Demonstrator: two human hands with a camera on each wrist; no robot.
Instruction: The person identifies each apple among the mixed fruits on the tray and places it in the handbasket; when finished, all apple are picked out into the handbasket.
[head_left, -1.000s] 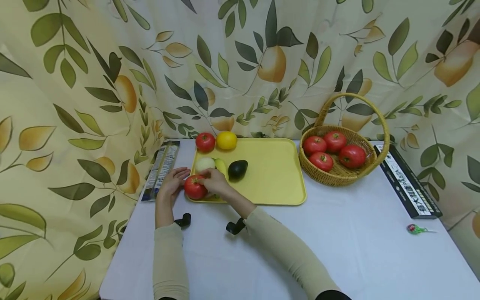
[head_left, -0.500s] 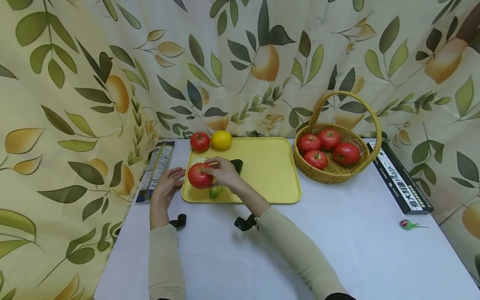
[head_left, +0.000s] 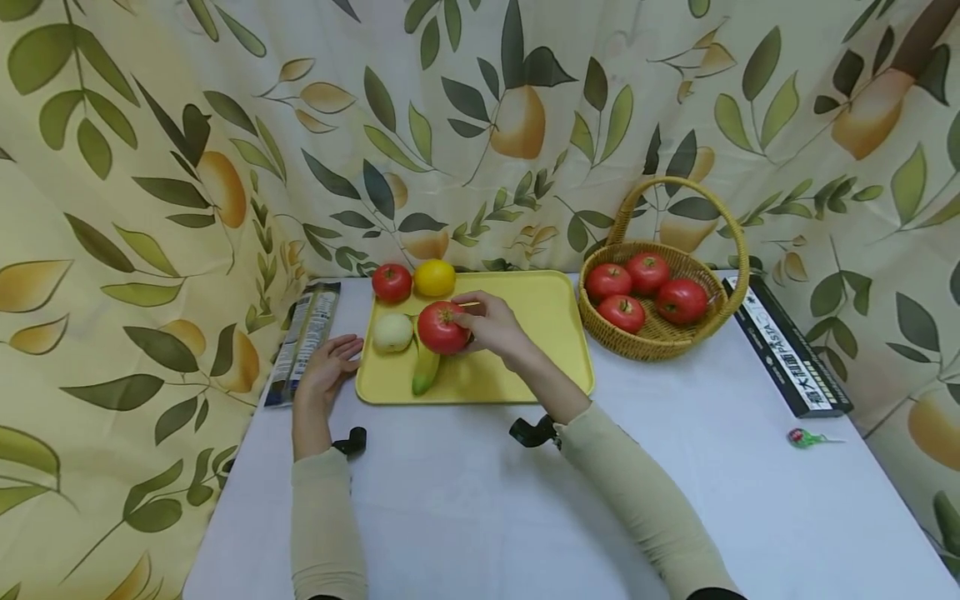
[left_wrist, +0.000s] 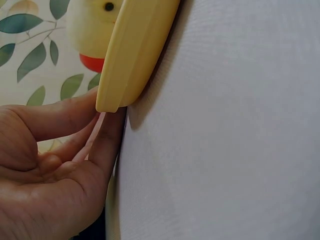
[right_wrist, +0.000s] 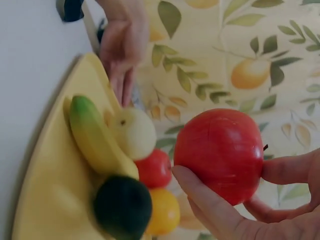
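Observation:
My right hand (head_left: 495, 327) holds a red apple (right_wrist: 219, 152), pinched between thumb and fingers above the yellow tray (head_left: 540, 333). The apple hangs over the banana (head_left: 424, 368) and hides part of it. My left hand (head_left: 327, 372) is at the tray's left edge, its fingers fairly straight and the fingertips right at the rim (left_wrist: 114, 90). Beside the banana sits a pale green round fruit (head_left: 393, 332). Behind these, another red apple (head_left: 392, 283) and a lemon (head_left: 434, 277) stand at the tray's back left. The dark avocado (right_wrist: 122, 207) shows in the right wrist view.
A wicker basket (head_left: 652, 346) with several red apples and a tall handle stands right of the tray. Beyond it lies a black pasta box (head_left: 791, 354), with a lollipop (head_left: 806, 438) in front. A flat printed packet (head_left: 306, 337) lies at far left. Patterned curtains surround the table.
My right hand has lifted the red apple from the tray's front left corner and carried it rightward, uncovering the pale fruit and the banana's lower end. The left hand stays by the tray's edge.

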